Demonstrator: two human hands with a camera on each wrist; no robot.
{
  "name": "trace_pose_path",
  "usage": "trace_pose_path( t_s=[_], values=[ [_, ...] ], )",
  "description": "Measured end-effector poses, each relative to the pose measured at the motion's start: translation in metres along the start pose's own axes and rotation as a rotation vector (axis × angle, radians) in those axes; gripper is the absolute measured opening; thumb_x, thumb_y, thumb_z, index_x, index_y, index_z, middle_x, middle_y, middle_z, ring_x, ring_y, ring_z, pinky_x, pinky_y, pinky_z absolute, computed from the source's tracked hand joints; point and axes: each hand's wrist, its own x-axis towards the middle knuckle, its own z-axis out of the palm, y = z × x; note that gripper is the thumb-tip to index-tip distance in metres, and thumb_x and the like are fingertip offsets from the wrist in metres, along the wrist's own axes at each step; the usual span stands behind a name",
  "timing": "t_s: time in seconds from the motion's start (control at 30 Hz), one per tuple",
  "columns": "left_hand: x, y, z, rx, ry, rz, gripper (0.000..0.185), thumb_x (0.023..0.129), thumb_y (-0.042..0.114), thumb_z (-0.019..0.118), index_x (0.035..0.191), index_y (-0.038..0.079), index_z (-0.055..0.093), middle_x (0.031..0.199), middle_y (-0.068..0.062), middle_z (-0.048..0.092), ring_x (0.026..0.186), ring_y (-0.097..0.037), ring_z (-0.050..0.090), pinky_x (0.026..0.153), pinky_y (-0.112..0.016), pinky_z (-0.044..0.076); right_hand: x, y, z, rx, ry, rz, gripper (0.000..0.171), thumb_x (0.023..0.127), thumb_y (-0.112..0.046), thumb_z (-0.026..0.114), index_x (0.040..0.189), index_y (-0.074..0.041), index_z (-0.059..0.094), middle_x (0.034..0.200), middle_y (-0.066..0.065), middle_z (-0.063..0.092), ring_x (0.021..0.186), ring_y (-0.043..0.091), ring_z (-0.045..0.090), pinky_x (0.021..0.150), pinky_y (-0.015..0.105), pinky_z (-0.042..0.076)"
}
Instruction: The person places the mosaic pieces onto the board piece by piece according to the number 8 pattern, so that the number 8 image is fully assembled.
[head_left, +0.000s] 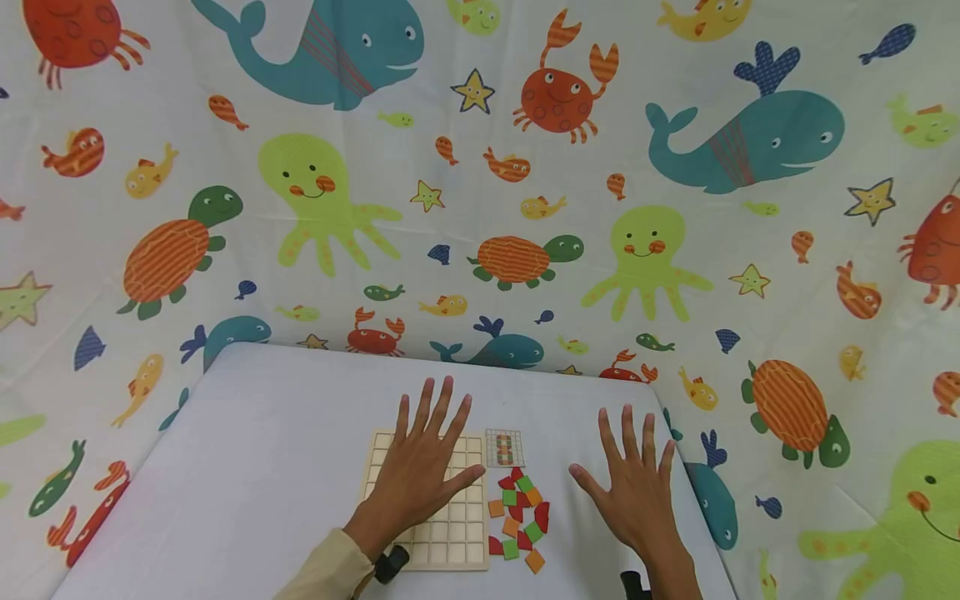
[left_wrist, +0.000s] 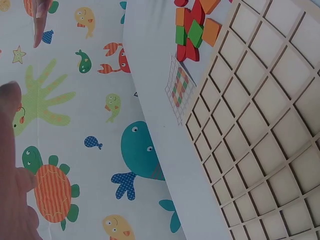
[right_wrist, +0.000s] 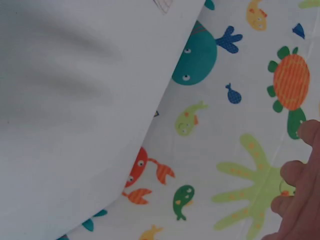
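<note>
1. The left hand lies flat with fingers spread, gripping nothing, over the wooden grid board on the white table
2. The right hand lies open, fingers apart, on the table near its right edge
3. Coloured tiles lie in a heap between the hands, just beside the board
4. A small pattern card lies just behind the heap

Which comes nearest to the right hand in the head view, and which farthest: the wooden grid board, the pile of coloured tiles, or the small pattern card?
Measured from the right hand:
1. Pile of coloured tiles, just to its left on the table.
2. Small pattern card, farther left and toward the table's far edge.
3. Wooden grid board, farthest left, under the left hand.
</note>
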Motion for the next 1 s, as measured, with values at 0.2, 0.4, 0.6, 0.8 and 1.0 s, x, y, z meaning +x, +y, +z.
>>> trace_pose_path(
  t_s=[0.2,0.4,0.6,0.8,1.0],
  values=[
    [-0.001,0.001,0.006,-0.001,-0.006,-0.003,0.1,0.095,0.075,0.057,0.171,0.019,0.022,0.181,-0.014,0.0,0.167,-0.043,-0.002,0.131,-0.071,0.006,-0.001,0.001,0.005,0.022,0.006,-0.002,0.103,0.092,-0.08,0.052,0.172,-0.028,0.015,0.181,0.009,-0.005,0.165,0.045,-0.014,0.123,0.071,-0.021],
    [0.0,-0.002,0.011,-0.045,0.026,0.011,0.1,0.096,0.073,0.058,0.171,0.017,0.023,0.18,-0.016,0.005,0.168,-0.041,0.003,0.131,-0.07,0.012,0.001,-0.001,0.013,0.151,0.091,0.006,0.094,0.093,-0.063,0.07,0.169,-0.025,0.03,0.176,0.018,0.027,0.161,0.051,0.022,0.125,0.081,0.008],
    [-0.004,-0.017,0.022,-0.263,0.138,0.016,0.095,0.09,0.056,0.079,0.166,0.018,0.038,0.177,-0.016,0.024,0.163,-0.039,0.029,0.127,-0.064,0.033,0.005,-0.009,0.03,0.41,0.153,0.06,0.076,0.091,-0.035,0.085,0.158,-0.023,0.052,0.139,0.015,0.071,0.124,0.037,0.063,0.105,0.069,0.05],
    [-0.025,-0.038,0.036,-0.501,0.166,-0.121,0.078,0.088,0.037,0.088,0.156,0.02,0.054,0.167,-0.012,0.047,0.15,-0.039,0.05,0.116,-0.068,0.045,0.007,-0.021,0.055,0.589,0.117,0.163,0.056,0.091,-0.026,0.086,0.144,-0.025,0.066,0.118,0.008,0.077,0.107,0.025,0.068,0.097,0.056,0.06],
    [-0.055,-0.061,0.05,-0.579,0.181,-0.256,0.066,0.085,0.022,0.09,0.146,0.014,0.065,0.157,-0.013,0.059,0.144,-0.041,0.054,0.112,-0.069,0.045,0.009,-0.031,0.083,0.645,0.058,0.222,0.036,0.091,-0.022,0.086,0.125,-0.023,0.076,0.109,0.003,0.078,0.098,0.02,0.067,0.094,0.048,0.06]
  ],
)
